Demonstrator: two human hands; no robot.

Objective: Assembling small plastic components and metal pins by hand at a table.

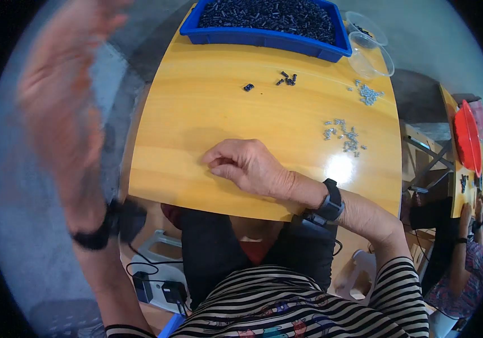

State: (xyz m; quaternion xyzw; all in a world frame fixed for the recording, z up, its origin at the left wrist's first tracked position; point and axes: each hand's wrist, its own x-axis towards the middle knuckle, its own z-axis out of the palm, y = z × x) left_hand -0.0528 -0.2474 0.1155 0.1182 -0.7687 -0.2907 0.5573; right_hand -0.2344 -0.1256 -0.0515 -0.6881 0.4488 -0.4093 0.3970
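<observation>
My left hand is raised off the table's left side, close to the camera and smeared by motion, so its fingers do not read clearly. My right hand rests at the table's near middle with fingers curled and thumb near the index finger. Whatever it may pinch is hidden. Beyond it lie a pair of small black cylindrical pieces and a loose group of similar black pieces. To its right are scattered small silvery metal pieces, with a denser heap of silvery pieces farther back.
A blue tray full of small black pieces stands at the yellow table's far edge. Clear plastic bowls sit at its right. Another table with a red basin and a person's arm are at right. Cables hang below left.
</observation>
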